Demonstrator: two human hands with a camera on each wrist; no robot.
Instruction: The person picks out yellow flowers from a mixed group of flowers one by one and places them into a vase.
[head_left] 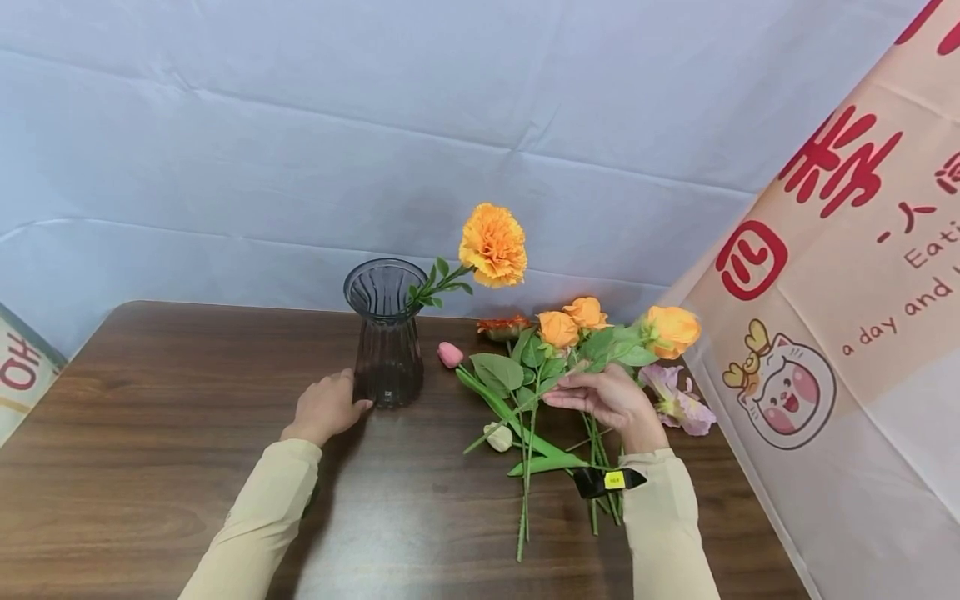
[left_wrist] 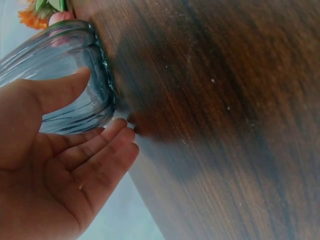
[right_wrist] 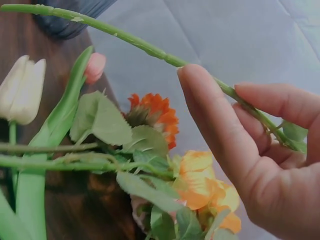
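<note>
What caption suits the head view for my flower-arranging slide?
Left hand steadies a ribbed glass vase holding an orange carnation while the right hand lifts a stem from the pile.

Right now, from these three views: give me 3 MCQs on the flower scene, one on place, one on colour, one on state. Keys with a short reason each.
1. Where does the glass vase stand relative to the pile of flowers?
A. On the side of the person's left hand
B. On the side of the person's right hand
C. Behind the pile, against the backdrop

2. What colour is the carnation already in the vase?
A. Pink
B. White
C. Orange

3. What is the right hand doing?
A. Lying flat on the table
B. Holding a green stem in its fingers
C. Gripping the vase

Answers: 1 A, the left hand touches the vase's base. 2 C, the bloom above the rim is orange. 3 B, the right wrist view shows the stem held between thumb and fingers.
</note>
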